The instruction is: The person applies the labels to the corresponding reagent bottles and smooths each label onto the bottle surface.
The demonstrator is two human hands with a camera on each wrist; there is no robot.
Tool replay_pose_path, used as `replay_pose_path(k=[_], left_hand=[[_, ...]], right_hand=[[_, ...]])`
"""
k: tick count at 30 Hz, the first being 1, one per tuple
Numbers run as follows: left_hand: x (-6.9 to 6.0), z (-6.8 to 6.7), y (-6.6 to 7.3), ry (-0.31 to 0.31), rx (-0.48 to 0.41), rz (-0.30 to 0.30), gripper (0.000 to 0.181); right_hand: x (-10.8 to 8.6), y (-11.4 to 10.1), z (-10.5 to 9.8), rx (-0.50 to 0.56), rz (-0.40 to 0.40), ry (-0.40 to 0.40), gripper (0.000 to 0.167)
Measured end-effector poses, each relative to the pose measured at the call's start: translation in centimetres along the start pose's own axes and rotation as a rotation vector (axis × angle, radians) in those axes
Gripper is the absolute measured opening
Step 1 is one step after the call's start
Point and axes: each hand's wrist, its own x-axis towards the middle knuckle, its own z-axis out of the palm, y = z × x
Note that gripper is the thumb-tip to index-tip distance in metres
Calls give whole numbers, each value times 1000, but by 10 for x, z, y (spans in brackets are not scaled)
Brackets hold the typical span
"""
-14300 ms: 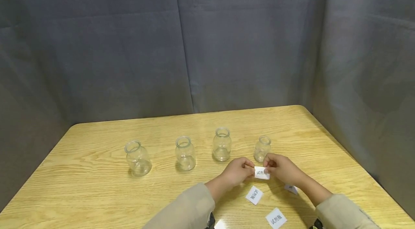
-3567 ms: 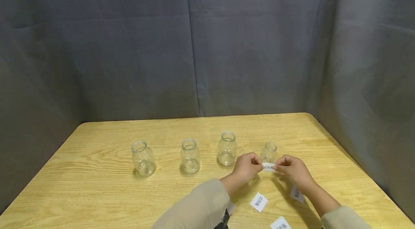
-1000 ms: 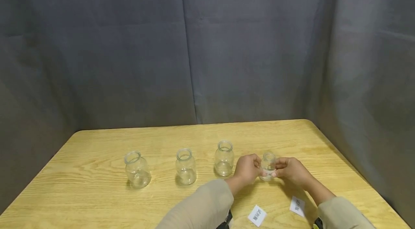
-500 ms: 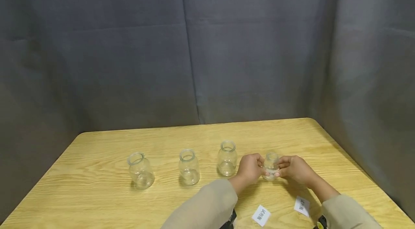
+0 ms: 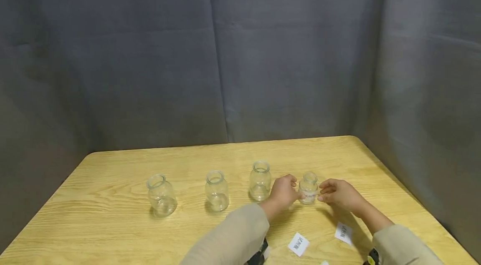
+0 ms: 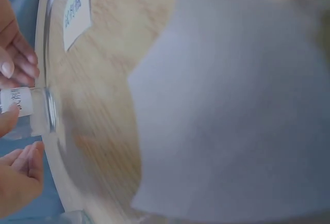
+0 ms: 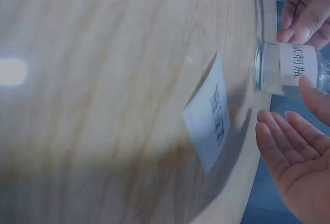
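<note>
A small clear glass jar point(image 5: 310, 179) stands upright at the right of the row, with a white label point(image 5: 309, 196) bearing printed Chinese characters across its front. My left hand point(image 5: 283, 192) is at the jar's left side, thumb by the label's edge and the other fingers off the glass. On the other side is my right hand point(image 5: 340, 194), palm turned to the jar. Its fingers point(image 7: 283, 149) are spread and relaxed, clear of the glass, while its thumb lies over the label's edge in the right wrist view; whether it touches cannot be told.
Three larger glass jars point(image 5: 260, 181) point(image 5: 216, 192) point(image 5: 162, 198) stand to the left. Loose printed labels point(image 5: 298, 244) point(image 5: 343, 233) lie on the wooden table point(image 5: 124, 231) in front. A blurred white sheet point(image 6: 232, 105) fills much of the left wrist view. Grey curtains point(image 5: 150, 69) enclose the table.
Earlier both hands held the label apart from the jar; it is now on the jar's front. Since half a second ago, the fingers of both hands have come away from the jar's sides.
</note>
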Motion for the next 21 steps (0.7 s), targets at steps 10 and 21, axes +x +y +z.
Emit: replay_pose_path(k=[10,21], left_hand=[[-18,-12,-4,-91,-84,-53,36],[-40,-18,0,-165,-198,-74,27]], right_hand=[[-32,-3,-7,-41,48,-68,46],[-59,4,-12,-145,61,-84,47]])
